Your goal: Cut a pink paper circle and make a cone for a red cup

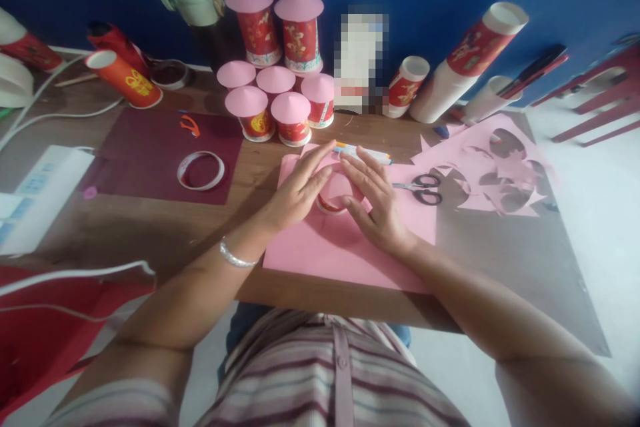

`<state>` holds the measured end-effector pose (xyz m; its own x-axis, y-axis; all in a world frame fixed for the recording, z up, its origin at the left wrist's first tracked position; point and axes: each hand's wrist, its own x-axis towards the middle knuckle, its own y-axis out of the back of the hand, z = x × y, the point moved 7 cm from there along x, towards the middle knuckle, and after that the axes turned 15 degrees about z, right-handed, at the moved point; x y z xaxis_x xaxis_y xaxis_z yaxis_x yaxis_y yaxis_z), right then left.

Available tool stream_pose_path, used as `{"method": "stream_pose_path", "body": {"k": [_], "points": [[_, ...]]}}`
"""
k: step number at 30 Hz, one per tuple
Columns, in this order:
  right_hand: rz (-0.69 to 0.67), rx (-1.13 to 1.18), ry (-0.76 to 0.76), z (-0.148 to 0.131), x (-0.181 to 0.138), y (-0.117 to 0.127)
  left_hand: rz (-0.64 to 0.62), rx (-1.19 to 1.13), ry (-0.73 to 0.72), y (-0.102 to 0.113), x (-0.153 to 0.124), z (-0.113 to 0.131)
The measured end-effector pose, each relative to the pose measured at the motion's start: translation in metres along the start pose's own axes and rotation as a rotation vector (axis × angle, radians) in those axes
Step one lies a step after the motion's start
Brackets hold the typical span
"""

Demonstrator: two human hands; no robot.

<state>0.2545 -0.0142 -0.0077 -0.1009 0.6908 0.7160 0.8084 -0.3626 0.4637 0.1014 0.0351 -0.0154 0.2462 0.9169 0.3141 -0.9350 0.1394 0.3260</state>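
A red paper cup (334, 200) stands upside down on a pink paper sheet (320, 250) on the wooden table (165, 233). My left hand (300, 187) rests on its left side with fingers stretched flat over a pink paper piece on top. On the cup's right side lies my right hand (377, 203), fingers extended and pressing. The two hands cup it between them, and most of the cup is hidden.
Scissors (425, 188) lie right of my right hand, beside cut pink scraps (500, 173). Several pink-capped cups (275, 110) stand behind. A tape roll (201, 170) sits on a maroon sheet (150, 160). Markers (363, 151), stacked cups (470, 57) and a white power strip (40, 193) lie around.
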Motion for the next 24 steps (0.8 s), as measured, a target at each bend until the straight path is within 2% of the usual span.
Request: {"method": "stream_pose_path", "body": {"k": [5,9,12,16,24], "points": [[0.005,-0.018,-0.011,0.002,-0.002,0.001,-0.020,-0.033,0.051,0.001,0.001,-0.001],[-0.012,-0.011,-0.013,0.002,-0.001,0.003,-0.045,-0.114,0.198,0.003,0.001,-0.006],[-0.017,-0.006,-0.029,0.001,-0.001,0.004,-0.110,-0.238,0.286,0.003,0.003,-0.011],[-0.026,0.005,-0.048,-0.001,-0.001,0.003,-0.198,-0.328,0.293,0.002,0.006,-0.016],[-0.030,-0.008,-0.059,-0.003,0.001,0.002,-0.226,-0.322,0.262,0.000,0.009,-0.025]]}}
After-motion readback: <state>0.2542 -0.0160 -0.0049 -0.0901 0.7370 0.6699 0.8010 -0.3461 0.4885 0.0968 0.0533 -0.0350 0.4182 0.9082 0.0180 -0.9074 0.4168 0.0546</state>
